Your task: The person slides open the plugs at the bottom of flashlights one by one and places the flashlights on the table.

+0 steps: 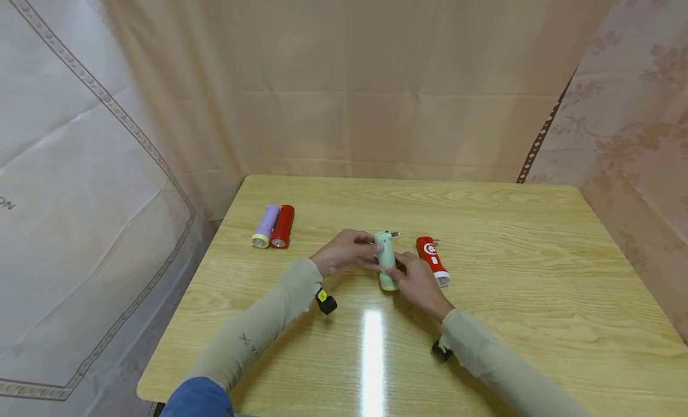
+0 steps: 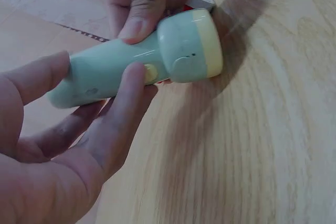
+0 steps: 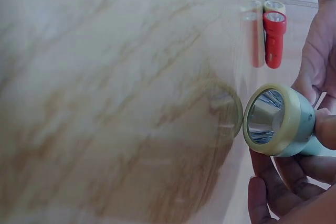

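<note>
centre of the frame: the left hand [image 1: 348, 251] and right hand [image 1: 420, 284] both grasp a green flashlight [image 1: 386, 261] over the bench [image 1: 537, 255], metal prongs [image 1: 395, 234] out at its upper end. a red-and-white flashlight [image 1: 432, 258] lies just right; a purple flashlight [image 1: 266, 224] and red flashlight [image 1: 283, 226] lie further left. likely a two-handed adjusting step; next seems to call for steadiness near the prongs.

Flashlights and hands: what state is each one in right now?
Green flashlight: held in both hands, lens looks unlit, plug prongs out.
Purple flashlight: lying on the table, looks unlit.
Plain red flashlight: lying beside the purple one, looks unlit.
Red-white flashlight: lying down, prongs out; can't tell if lit.
Left hand: gripping the green flashlight.
Right hand: gripping it nearer the lens.
</note>
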{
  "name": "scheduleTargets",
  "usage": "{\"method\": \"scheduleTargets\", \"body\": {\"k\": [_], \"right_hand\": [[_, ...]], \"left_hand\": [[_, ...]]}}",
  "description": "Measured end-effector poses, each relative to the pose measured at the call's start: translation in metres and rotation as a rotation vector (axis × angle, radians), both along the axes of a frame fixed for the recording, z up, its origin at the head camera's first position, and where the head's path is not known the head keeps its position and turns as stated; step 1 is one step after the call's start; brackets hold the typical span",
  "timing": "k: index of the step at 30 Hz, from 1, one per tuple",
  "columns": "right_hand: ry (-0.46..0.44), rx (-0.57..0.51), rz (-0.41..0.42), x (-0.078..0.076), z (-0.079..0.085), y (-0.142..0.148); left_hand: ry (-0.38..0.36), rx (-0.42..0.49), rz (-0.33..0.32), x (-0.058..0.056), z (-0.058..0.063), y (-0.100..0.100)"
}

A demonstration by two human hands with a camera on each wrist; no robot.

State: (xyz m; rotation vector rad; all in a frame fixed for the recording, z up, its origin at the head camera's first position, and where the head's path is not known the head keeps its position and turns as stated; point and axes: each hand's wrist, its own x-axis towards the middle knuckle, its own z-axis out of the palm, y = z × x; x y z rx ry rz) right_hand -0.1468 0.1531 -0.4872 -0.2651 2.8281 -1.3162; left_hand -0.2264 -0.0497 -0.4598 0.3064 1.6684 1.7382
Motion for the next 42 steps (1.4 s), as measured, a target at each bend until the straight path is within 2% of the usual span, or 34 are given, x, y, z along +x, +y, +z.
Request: {"method": "scheduleTargets", "body": {"k": [3, 8, 23, 31, 42], "right_hand": [[-0.024, -0.019, -0.012, -0.001, 0.0, 0.001], [-0.047, -0.046, -0.026, -0.001, 0.001, 0.0], [-0.066, -0.072, -0.063, -0.005, 0.008, 0.001], [-0.063, -0.07, -0.093, -0.007, 0.009, 0.002], [-0.068, -0.008, -0.14, -0.012, 0.01, 0.008]], "left_hand": [[0.054, -0.04, 0.018, 0.002, 0.0, 0.003], [0.095, -0.081, 0.053, 0.004, -0.001, 0.008], [0.077, -0.087, 0.169, 0.004, -0.008, 0.019], [0.091, -0.091, 0.181, 0.002, -0.014, 0.024], [0.082, -0.103, 0.159, -0.004, -0.017, 0.035]]}}
